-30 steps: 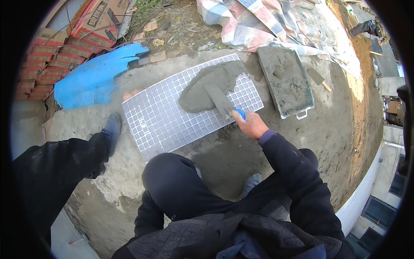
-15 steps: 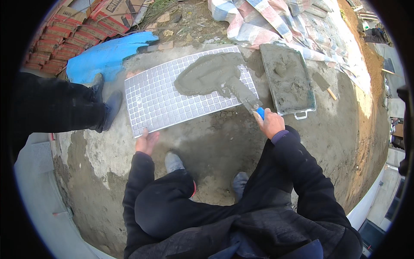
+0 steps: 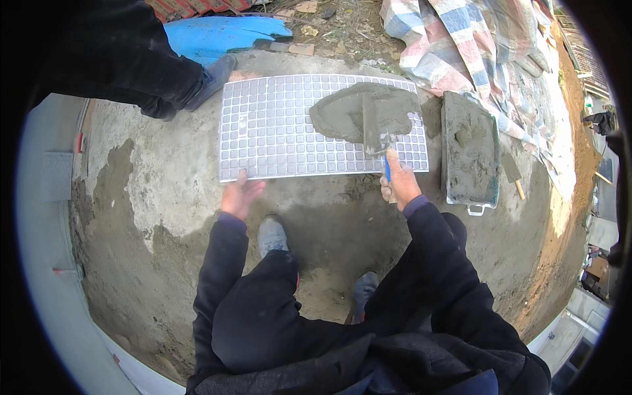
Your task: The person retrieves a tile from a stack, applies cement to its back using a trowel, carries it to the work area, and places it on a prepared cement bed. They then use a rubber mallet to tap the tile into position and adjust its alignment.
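A large tile (image 3: 263,135), its upturned back patterned with a pale grid of small squares, lies in front of me. Wet grey mortar (image 3: 336,113) covers part of its right half. My right hand (image 3: 401,184) grips the blue handle of a trowel (image 3: 370,122); the mortar-coated blade points away from me, pressed into the patch. At the tile's near left corner, my left hand (image 3: 242,196) touches the edge with fingers apart. Whether any fingers reach underneath is hidden.
Right of the tile stands a mortar-filled tray (image 3: 475,203), with another trowel (image 3: 512,174) beside it. Striped sheeting (image 3: 454,46) is heaped behind. Another person's foot (image 3: 214,82) is close to the tile's far left corner, near a blue sheet (image 3: 224,33).
My right hand has turned the trowel from a leftward slant to pointing nearly straight away, its blade now further onto the mortar. My left hand stays at the tile's edge. The view has shifted.
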Demonstrator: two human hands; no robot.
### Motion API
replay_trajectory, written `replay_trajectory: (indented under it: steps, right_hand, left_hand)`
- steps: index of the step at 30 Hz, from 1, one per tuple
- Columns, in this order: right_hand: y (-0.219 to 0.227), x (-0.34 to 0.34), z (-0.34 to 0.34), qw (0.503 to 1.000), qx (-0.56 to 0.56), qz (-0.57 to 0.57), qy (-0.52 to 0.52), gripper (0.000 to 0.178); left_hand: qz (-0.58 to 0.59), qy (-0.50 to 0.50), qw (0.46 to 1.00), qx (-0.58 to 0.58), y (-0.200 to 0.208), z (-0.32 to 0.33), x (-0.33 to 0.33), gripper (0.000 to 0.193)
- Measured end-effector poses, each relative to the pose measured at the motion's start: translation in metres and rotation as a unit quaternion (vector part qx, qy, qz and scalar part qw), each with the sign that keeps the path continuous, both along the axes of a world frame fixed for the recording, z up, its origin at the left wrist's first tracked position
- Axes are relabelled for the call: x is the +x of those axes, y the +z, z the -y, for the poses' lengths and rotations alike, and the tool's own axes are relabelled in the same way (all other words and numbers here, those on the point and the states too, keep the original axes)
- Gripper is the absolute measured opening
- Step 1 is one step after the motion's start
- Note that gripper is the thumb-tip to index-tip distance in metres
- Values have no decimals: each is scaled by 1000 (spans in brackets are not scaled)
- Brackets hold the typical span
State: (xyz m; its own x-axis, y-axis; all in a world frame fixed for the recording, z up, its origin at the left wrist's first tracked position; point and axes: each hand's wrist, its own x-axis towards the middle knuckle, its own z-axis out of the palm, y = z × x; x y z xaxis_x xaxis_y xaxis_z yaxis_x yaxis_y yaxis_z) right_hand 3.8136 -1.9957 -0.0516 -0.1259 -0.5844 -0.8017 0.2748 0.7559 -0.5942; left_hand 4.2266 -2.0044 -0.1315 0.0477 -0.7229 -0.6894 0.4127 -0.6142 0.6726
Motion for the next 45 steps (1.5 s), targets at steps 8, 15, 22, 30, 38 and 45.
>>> replay_trajectory:
  steps: [8,15,22,30,38,45]
  right_hand:
    - [-19,98,43,880,-200,-311,297,60]
    - [-2,-10,42,709,-157,-588,356,68]
    - [16,9,-25,943,-118,-181,252,62]
    - [70,-168,-46,707,-237,-635,203,54]
    - [-11,-337,-34,578,-18,-754,312,39]
    - [-55,-333,-31,828,-35,-526,188,50]
  left_hand:
    - [9,12,1000,6,7,-1,-4,49]
    - [-8,37,999,10,-5,-5,0,47]
    - [9,9,1000,18,-17,-2,10,44]
    - [-2,8,999,33,-33,-1,29,46]
    - [87,-23,990,105,-24,12,38,59]
    - [235,-115,960,100,8,23,38,66]
